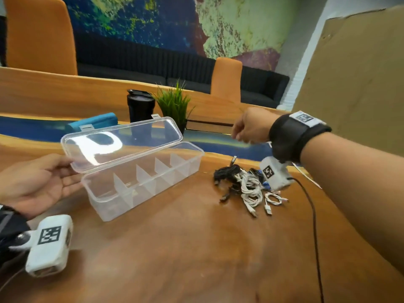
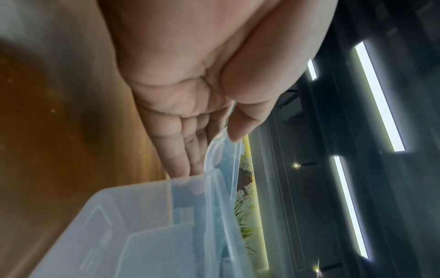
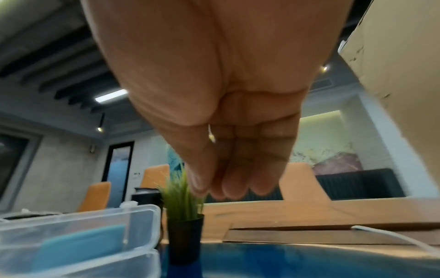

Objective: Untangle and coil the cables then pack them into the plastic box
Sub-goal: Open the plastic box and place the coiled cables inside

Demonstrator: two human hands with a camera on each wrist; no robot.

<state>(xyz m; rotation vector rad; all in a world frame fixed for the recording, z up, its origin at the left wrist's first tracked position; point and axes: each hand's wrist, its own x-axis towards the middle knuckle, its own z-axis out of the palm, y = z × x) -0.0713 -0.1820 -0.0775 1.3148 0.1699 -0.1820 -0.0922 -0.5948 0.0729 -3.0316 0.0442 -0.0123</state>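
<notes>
A clear plastic box (image 1: 105, 206) with several dividers lies on the wooden table, its hinged lid (image 1: 122, 143) raised. My left hand (image 1: 71, 172) is at the box's left end and pinches the lid's corner, thumb on top and straight fingers underneath. In the left wrist view the lid edge (image 2: 223, 169) sits between the thumb and fingers of the left hand (image 2: 212, 154), above the box (image 2: 133, 216). A tangle of black and white cables (image 1: 244, 184) lies right of the box. My right hand (image 1: 237, 134) hovers beyond the cables; the right hand (image 3: 228, 188) holds nothing, its fingers loosely together.
Behind the box stand a black tumbler (image 1: 140, 108), a potted plant (image 1: 175, 106) and a blue item (image 1: 94, 123). A cardboard sheet (image 1: 360, 73) leans at the right. A black wire (image 1: 312, 215) runs from the wrist camera across the table. Orange chairs stand beyond.
</notes>
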